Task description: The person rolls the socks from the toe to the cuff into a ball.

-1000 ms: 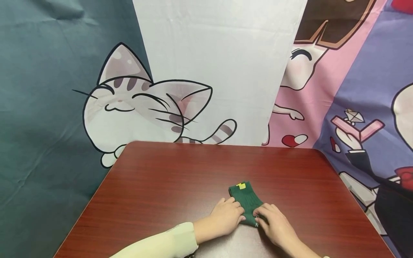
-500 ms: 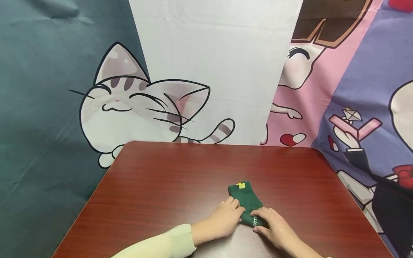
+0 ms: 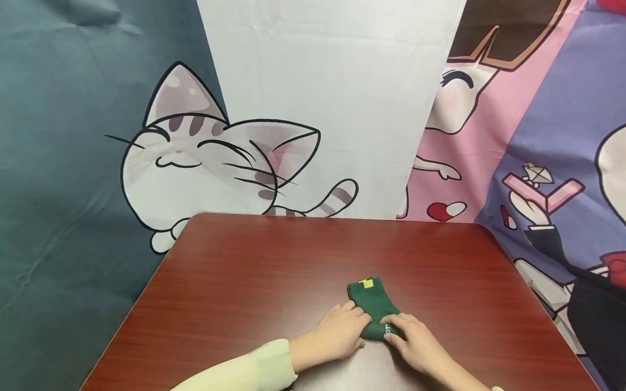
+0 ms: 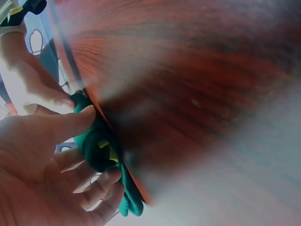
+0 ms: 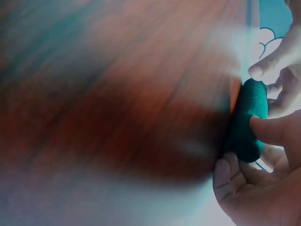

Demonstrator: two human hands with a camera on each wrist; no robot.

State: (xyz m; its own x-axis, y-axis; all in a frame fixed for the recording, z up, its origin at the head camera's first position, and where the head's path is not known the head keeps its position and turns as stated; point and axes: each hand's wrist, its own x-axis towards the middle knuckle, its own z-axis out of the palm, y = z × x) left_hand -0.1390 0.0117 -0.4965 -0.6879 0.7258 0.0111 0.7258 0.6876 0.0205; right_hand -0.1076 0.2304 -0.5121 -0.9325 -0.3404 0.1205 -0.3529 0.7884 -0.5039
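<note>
A dark green sock (image 3: 373,301) lies on the table with its ribbed part flat, pointing away from me, and yellow patches on the far end. Its near end is rolled into a thick tube bearing white letters, seen as a rounded green roll (image 5: 249,125) in the right wrist view. My left hand (image 3: 340,331) holds the roll's left end, thumb on the near side and fingers over the top. At the other end my right hand (image 3: 415,339) pinches the roll between thumb and fingers. In the left wrist view, the left thumb (image 4: 77,125) presses against the green fabric (image 4: 96,141).
The reddish-brown wooden table (image 3: 254,260) reaches back to a printed cloth backdrop (image 3: 318,70) with a cartoon cat (image 3: 195,179). The table's near edge is outside the head view.
The sock's near end has been rolled farther up, and its near edge now sits slightly higher. The white letters have shifted, and the left thumb has drawn back a little.
</note>
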